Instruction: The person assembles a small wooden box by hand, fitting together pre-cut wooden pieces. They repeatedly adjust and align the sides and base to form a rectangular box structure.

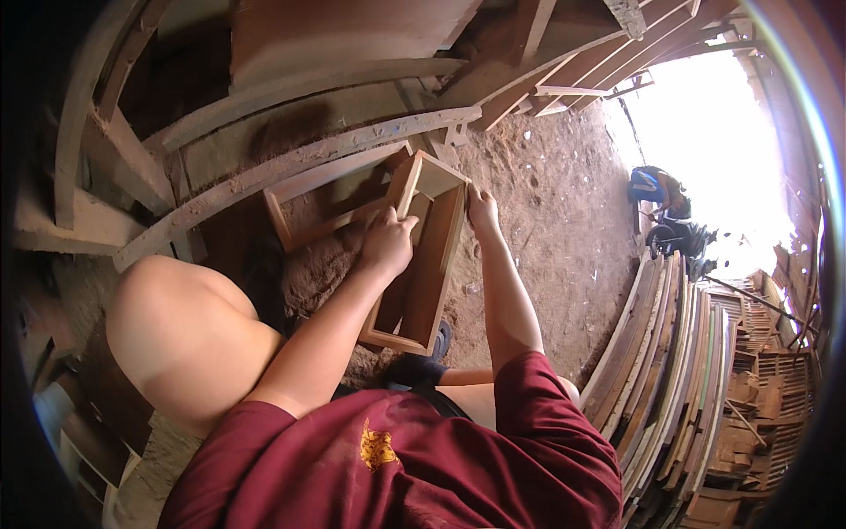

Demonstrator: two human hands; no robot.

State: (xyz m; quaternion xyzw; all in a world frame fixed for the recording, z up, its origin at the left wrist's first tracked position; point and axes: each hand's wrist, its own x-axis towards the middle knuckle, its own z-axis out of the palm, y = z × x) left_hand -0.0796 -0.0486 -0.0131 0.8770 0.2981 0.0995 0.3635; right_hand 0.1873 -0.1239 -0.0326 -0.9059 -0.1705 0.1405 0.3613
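In front of me I hold a long, narrow, open wooden box [451, 231], tilted with its near end low by my foot. My left hand [388, 242] is closed on its left side board. On the far right corner, my right hand [482, 212] grips the right side board, its fingers partly hidden behind the wood. A second, similar wooden frame [278, 216] lies just left of the box and partly behind it. The inside of the held box is in shadow.
Curved, rough wooden beams [308, 150] cross the far left. Long planks [648, 344] are stacked at right, beside slatted wooden pieces [775, 383]. The ground is bare dirt [551, 203]. At far right, a person [674, 196] bends near a wheeled vehicle [665, 238].
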